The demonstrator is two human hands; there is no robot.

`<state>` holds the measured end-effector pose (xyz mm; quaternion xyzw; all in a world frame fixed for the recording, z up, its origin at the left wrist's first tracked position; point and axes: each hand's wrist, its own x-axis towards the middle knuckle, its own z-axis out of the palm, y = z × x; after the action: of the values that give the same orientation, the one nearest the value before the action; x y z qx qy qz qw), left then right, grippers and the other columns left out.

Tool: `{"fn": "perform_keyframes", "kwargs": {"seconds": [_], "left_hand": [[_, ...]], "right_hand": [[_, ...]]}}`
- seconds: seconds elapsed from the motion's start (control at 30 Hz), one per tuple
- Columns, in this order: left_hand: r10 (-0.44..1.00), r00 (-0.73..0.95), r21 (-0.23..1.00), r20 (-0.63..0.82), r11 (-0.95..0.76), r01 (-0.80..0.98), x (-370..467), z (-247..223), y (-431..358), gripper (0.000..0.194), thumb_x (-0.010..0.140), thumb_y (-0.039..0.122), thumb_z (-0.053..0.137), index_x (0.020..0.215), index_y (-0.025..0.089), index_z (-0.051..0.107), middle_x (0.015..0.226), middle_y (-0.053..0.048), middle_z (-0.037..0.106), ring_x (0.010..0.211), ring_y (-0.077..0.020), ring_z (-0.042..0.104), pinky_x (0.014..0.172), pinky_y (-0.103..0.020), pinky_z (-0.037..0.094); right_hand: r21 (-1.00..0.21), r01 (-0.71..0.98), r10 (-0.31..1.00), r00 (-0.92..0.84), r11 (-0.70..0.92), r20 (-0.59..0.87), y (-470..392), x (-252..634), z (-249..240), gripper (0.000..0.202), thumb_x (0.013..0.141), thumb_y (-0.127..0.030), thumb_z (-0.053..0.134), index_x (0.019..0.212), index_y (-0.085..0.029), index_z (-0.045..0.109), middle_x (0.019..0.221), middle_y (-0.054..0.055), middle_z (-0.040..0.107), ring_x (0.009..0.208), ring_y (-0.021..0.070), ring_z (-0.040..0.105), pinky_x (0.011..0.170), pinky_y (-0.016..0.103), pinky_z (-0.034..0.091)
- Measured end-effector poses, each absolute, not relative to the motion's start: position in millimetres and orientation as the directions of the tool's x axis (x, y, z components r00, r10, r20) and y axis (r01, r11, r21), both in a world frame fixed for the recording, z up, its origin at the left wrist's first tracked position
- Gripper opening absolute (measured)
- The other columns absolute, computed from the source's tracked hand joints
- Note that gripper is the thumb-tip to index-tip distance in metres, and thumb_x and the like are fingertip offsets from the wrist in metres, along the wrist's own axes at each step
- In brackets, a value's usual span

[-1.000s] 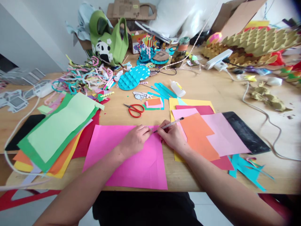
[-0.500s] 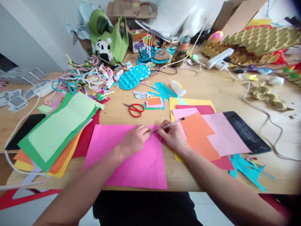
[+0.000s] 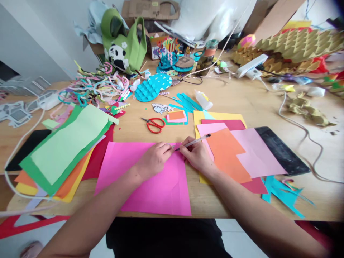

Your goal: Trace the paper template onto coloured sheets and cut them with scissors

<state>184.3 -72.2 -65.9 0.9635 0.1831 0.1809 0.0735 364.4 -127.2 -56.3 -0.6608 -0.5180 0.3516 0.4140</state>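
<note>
A bright pink sheet of paper (image 3: 150, 191) lies flat before me at the table's front edge. My right hand (image 3: 197, 156) is closed round a pencil (image 3: 197, 140), its tip down at the sheet's upper right corner. Beside that tip my left hand (image 3: 156, 157) rests on the sheet, fingers bent and pressed together. Whatever lies under or between the left fingertips is too small and hidden to name. Red-handled scissors (image 3: 155, 125) lie behind the sheet, with small stacked paper pieces (image 3: 176, 116) to their right.
Coloured papers lie left, topped by a light green sheet (image 3: 71, 145), and right, with an orange sheet (image 3: 228, 156). A glue bottle (image 3: 203, 100), blue paper strips (image 3: 188, 103) and a pipe-cleaner heap (image 3: 94, 86) sit farther back. A white cable (image 3: 303, 136) crosses the right side.
</note>
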Motion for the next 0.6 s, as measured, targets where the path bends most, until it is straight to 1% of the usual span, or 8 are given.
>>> {"fn": "perform_keyframes", "kwargs": {"seconds": [0.13, 0.33, 0.5, 0.6], "left_hand": [[0.380, 0.865, 0.205, 0.327, -0.922, 0.328, 184.7, -66.1, -72.5, 0.035, 0.092, 0.007, 0.034, 0.116, 0.011, 0.059, 0.100, -0.012, 0.063, 0.096, -0.0219, 0.056, 0.082, -0.040, 0.052], [0.366, 0.871, 0.189, 0.328, -0.929, 0.320, 184.3, -68.1, -72.2, 0.034, 0.091, 0.006, 0.034, 0.115, 0.007, 0.059, 0.100, -0.012, 0.063, 0.094, -0.0220, 0.055, 0.083, -0.039, 0.051], [0.372, 0.868, 0.184, 0.328, -0.927, 0.328, 184.1, -67.8, -72.1, 0.034, 0.092, 0.006, 0.034, 0.114, 0.010, 0.059, 0.100, -0.011, 0.062, 0.093, -0.0210, 0.056, 0.083, -0.038, 0.051], [0.369, 0.870, 0.186, 0.326, -0.928, 0.323, 184.5, -67.7, -72.1, 0.034, 0.092, 0.007, 0.034, 0.115, 0.009, 0.059, 0.099, -0.012, 0.062, 0.094, -0.0215, 0.056, 0.083, -0.039, 0.051]], "right_hand": [[-0.912, 0.392, 0.976, 0.216, -0.121, -0.036, -127.8, 364.5, -57.2, 0.013, 0.075, -0.026, 0.055, 0.064, -0.021, 0.048, 0.047, -0.005, 0.051, 0.042, 0.0108, 0.049, 0.041, 0.021, 0.034], [-0.916, 0.382, 0.975, 0.218, -0.123, -0.040, -128.1, 364.3, -56.9, 0.014, 0.075, -0.025, 0.055, 0.065, -0.022, 0.047, 0.046, -0.005, 0.050, 0.042, 0.0109, 0.049, 0.041, 0.021, 0.033], [-0.914, 0.385, 0.973, 0.225, -0.127, -0.041, -127.9, 364.4, -56.9, 0.013, 0.074, -0.024, 0.054, 0.064, -0.022, 0.047, 0.046, -0.005, 0.050, 0.042, 0.0108, 0.049, 0.041, 0.021, 0.032], [-0.911, 0.390, 0.971, 0.233, -0.136, -0.045, -127.8, 364.4, -56.4, 0.012, 0.073, -0.023, 0.054, 0.064, -0.022, 0.047, 0.047, -0.005, 0.051, 0.042, 0.0108, 0.049, 0.042, 0.021, 0.033]]}}
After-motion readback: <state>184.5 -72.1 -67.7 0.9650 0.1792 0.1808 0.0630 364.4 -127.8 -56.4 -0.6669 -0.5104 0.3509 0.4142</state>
